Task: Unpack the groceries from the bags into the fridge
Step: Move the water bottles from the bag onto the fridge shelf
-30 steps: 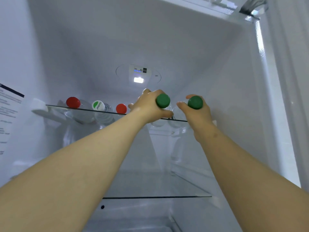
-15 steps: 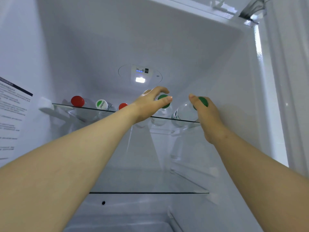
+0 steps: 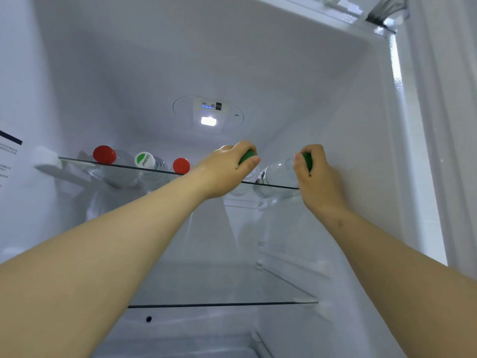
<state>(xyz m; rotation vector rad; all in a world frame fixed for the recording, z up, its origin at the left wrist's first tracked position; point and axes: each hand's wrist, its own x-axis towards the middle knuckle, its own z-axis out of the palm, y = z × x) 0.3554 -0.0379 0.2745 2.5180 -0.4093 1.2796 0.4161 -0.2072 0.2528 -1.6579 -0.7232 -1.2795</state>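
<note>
Both my arms reach up to the fridge's top glass shelf (image 3: pixel 85 162). My left hand (image 3: pixel 227 169) curls round the green cap of a clear bottle (image 3: pixel 246 157) lying on its side on the shelf. Just to the right, my right hand (image 3: pixel 316 177) grips the green cap of a second clear bottle (image 3: pixel 278 173), whose body points into the fridge. Three more bottles lie further left on the same shelf: a red-capped one (image 3: pixel 104 154), a green-and-white-capped one (image 3: pixel 144 159) and another red-capped one (image 3: pixel 181 165).
The fridge light and control panel (image 3: pixel 208 113) sit on the back wall above the shelf. A lower glass shelf (image 3: pixel 222 304) lies below with nothing visible on it. The right inner wall (image 3: pixel 361 151) is close to my right hand. A label sticks to the left wall (image 3: pixel 10 156).
Both hands went from loosened, straighter fingers over the green caps to curled grips round them. The bottles stay lying on the top shelf.
</note>
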